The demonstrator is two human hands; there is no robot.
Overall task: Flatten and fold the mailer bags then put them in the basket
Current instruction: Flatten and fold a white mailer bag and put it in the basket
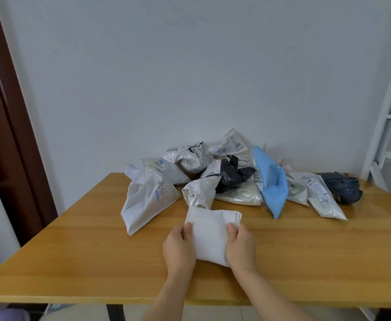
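Two bare hands hold a folded white plastic mailer bag (209, 235) between them on a light brown wooden table (78, 251). The left hand (179, 247) grips the bag's left edge, thumb curled over the top surface. The right hand (239, 245) grips the right edge the same way, thumb pressed onto the bag. The bag is a thick, squarish packet with stacked layers showing at its far right corner, and it lies flat on the table, near the table's front edge.

Just beyond the held bag, touching or almost touching its far edge, sits a crumpled silver-white mailer bag (201, 188) with a printed label. To the left of the grip lies a large white mailer bag (145, 198), puffed and creased, with barcode stickers. Further back, against the pale wall (189, 66), is a heap of more unfolded bags: a crumpled black plastic bag (232, 173), grey and white ones with shipping labels, and a light blue mailer bag (272, 184) standing on its end to the right of the grip. Further right lie a flat white labelled bag (321, 195) and a dark navy crumpled bag (341, 185).

A dark brown door frame (7, 112) stands far left, and a white ladder-like frame (389, 112) far right
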